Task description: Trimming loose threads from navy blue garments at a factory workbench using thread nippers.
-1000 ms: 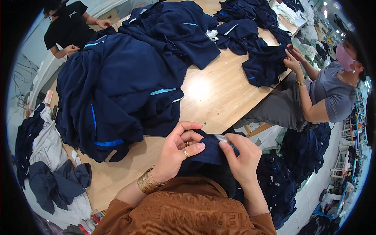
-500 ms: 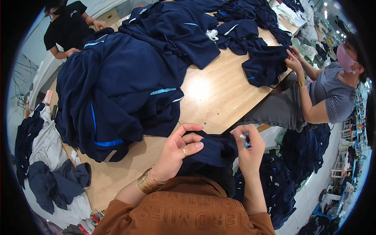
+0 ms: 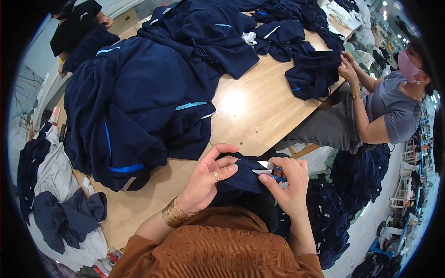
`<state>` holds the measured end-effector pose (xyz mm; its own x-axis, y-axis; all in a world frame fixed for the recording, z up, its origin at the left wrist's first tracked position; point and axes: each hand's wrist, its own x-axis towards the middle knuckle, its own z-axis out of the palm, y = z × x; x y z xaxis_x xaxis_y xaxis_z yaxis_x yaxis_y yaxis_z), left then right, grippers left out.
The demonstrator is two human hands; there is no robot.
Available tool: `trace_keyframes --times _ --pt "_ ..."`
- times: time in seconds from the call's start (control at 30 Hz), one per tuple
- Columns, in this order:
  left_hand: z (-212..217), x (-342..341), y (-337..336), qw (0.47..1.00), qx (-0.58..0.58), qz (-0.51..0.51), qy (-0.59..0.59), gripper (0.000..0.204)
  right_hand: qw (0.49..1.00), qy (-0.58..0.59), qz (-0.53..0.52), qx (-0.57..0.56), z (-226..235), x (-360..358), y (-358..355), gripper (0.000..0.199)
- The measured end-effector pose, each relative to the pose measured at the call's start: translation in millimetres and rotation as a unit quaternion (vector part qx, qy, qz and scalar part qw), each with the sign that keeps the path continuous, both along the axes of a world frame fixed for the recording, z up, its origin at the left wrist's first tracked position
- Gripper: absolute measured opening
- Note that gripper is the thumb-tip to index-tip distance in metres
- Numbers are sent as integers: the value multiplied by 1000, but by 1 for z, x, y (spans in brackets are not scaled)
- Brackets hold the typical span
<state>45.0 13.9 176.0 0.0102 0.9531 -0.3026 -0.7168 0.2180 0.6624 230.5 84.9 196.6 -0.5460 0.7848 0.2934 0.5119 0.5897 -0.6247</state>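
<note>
My left hand (image 3: pixel 212 172) pinches the edge of a navy garment (image 3: pixel 244 178) between thumb and fingers, holding it up over my lap at the table's near edge. In my right hand (image 3: pixel 291 181) is a small pair of thread snips (image 3: pixel 265 168) with blue handles. Their two pale blades are spread apart and point left, lying against or just above the navy cloth; whether they touch it I cannot tell. My fingers partly cover the handles.
A large heap of navy garments (image 3: pixel 143 92) with light-blue trim covers the left of the wooden table (image 3: pixel 241 111). Across at the right a masked co-worker (image 3: pixel 378 102) handles navy cloth; another person (image 3: pixel 76 32) stands far left. More garments (image 3: pixel 320 217) lie low on the right.
My right hand has turned and come in to the cloth, bringing the snips' blades into sight. The far-left person has lifted a dark garment.
</note>
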Motion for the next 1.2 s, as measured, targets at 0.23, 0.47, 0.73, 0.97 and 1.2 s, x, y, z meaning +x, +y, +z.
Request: trace_keyframes --times 0.23,0.47,0.73,0.97,1.2 --pt "1 2 0 1000 11 -2 8 31 1000 0 -5 6 0 -1 0 28" --pt "1 2 1 1000 17 -8 11 33 1000 -25 8 13 3 -1 -1 25" --pt "5 6 5 999 31 0 12 34 872 276 4 -405 -11 0 -3 19" --pt "3 3 3 999 32 18 26 31 998 -9 -43 49 0 7 -3 28" --pt "4 4 2 999 31 23 24 31 998 28 -16 63 -8 1 -7 26"
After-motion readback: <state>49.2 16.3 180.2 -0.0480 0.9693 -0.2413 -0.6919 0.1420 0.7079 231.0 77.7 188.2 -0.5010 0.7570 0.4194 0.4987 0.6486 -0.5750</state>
